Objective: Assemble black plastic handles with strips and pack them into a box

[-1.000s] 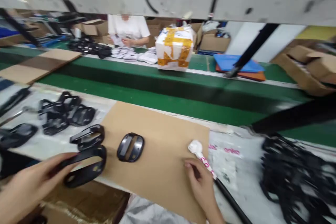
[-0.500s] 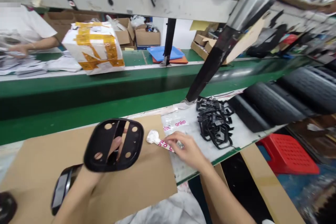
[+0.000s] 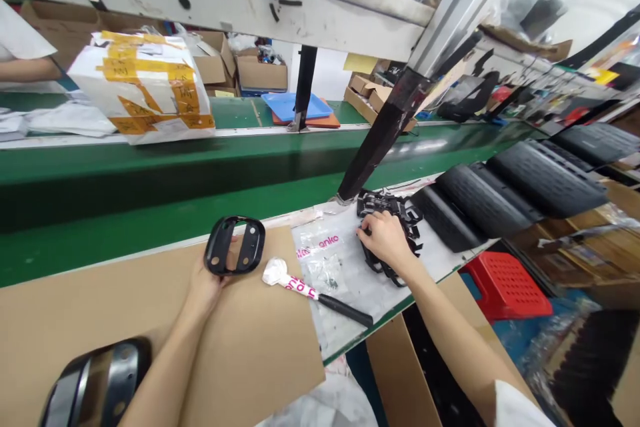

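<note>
My left hand (image 3: 206,283) grips a black plastic cover (image 3: 245,245) with rounded corners, round holes and an open slot, held up above the cardboard. My right hand (image 3: 387,238) is at the pile of thin black plastic pieces (image 3: 395,273), its fingertips pinched on a dark bit of one. Between the hands lies a hammer-like tool (image 3: 345,310) with a black handle; its head is wrapped in white plastic with pink letters. Another black cover (image 3: 95,380) rests on the cardboard at lower left, partly behind my left forearm.
A cardboard sheet (image 3: 260,340) covers the bench. Small parts in a clear bag (image 3: 325,270) lie beside the tool. Large black panels (image 3: 485,200) stand in a row at right, near a red stool (image 3: 513,287). A slanted post (image 3: 373,140) rises behind the pile; a green conveyor (image 3: 150,213) runs beyond.
My right hand has left the wrapped tool and moved right to the black pile, uncovering the tool's handle. The cover in my left hand is now farther from the camera. The view has shifted.
</note>
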The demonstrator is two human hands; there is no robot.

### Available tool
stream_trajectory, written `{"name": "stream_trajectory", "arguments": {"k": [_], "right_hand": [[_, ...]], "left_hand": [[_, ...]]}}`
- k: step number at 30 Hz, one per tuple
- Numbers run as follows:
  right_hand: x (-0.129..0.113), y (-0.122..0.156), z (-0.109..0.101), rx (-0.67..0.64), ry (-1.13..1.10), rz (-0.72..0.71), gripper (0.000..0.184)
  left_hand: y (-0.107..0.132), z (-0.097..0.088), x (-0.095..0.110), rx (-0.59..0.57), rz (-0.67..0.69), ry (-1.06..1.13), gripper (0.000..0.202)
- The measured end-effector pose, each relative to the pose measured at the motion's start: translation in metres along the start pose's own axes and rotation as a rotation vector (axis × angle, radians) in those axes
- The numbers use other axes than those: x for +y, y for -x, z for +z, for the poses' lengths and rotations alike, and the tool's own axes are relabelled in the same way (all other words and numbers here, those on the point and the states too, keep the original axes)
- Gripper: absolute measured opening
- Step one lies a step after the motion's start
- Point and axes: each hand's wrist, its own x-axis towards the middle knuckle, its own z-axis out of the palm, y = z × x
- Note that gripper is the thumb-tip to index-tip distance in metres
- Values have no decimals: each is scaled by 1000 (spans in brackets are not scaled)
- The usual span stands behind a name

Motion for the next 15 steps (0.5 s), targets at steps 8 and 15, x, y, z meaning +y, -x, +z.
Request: {"name": "stream_trajectory", "arguments": {"k": [8, 15], "right_hand": [[-12, -40, -20, -249, -533, 127, 20], [-25, -63, -10, -378, -910, 238, 26]], "left_hand": [[1, 0, 0, 9, 13, -11, 46], [4, 1, 2, 27, -6, 28, 51]]}}
